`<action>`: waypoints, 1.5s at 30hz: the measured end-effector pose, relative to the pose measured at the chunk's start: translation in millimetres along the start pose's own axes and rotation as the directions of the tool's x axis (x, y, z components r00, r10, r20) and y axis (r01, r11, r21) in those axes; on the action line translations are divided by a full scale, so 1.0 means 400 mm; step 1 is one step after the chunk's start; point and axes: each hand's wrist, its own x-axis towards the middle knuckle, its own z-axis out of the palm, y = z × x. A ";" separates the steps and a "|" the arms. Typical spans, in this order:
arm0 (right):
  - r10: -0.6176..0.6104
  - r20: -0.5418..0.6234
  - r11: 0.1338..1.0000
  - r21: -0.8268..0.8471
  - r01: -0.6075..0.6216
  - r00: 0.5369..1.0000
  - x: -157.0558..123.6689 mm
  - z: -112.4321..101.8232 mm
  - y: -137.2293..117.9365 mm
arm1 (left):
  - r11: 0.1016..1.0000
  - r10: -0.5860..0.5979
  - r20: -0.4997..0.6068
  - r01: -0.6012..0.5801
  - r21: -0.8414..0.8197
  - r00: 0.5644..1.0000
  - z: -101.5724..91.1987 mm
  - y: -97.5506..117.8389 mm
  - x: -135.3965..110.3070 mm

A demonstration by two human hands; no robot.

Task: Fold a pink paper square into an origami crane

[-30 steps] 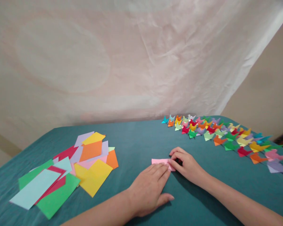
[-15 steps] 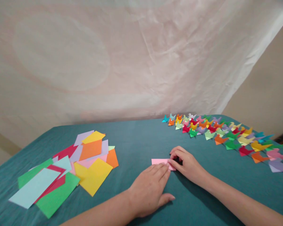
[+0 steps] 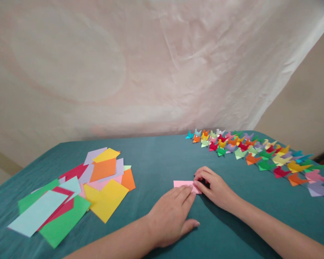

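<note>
A small folded piece of pink paper [image 3: 181, 183] lies flat on the dark green tablecloth [image 3: 151, 158]. My left hand [image 3: 172, 216] rests on its near edge, palm down, fingers stretched out and thumb spread to the side. At the paper's right end, my right hand [image 3: 216, 185] pinches its edge between thumb and curled fingers. Part of the paper is hidden under the left fingertips.
To the left lies a loose pile of coloured paper sheets, among them a yellow sheet [image 3: 108, 201] and a light blue sheet [image 3: 37, 214]. Several rows of folded paper birds [image 3: 266, 165] stand at the right. Behind the table hangs a pale cloth [image 3: 151, 72].
Both hands stay on the pink paper in nearly the same pose. The right thumb has shifted slightly right along the paper's end. The view has moved very slightly.
</note>
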 end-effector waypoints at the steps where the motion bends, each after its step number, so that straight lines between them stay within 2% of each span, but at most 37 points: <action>1: -0.003 0.004 1.000 0.004 0.003 1.000 0.000 0.000 0.000 | 1.000 -0.005 -0.006 0.005 -0.001 1.000 0.001 0.000 0.000; 7: 0.012 0.020 1.000 0.005 -0.012 1.000 -0.002 -0.001 0.000 | 0.999 -0.042 -0.017 0.042 0.002 0.999 0.003 0.003 0.000; 12: 0.014 0.028 1.000 -0.004 -0.013 1.000 -0.001 -0.003 -0.002 | 0.999 -0.041 -0.023 0.042 0.025 0.999 -0.001 0.008 0.001; 18: 0.007 0.027 1.000 -0.003 -0.006 1.000 0.000 -0.004 -0.003 | 0.997 -0.048 0.021 0.046 0.059 0.999 -0.002 0.010 0.004; 25: 0.022 0.035 1.000 -0.003 -0.022 0.999 -0.001 -0.007 -0.009 | 0.996 -0.043 0.006 0.043 0.080 0.999 0.004 0.008 -0.001; 45: 0.034 0.024 0.999 0.009 -0.034 0.999 -0.002 -0.003 -0.007 | 0.998 -0.052 0.019 0.051 0.037 0.998 0.000 0.004 0.003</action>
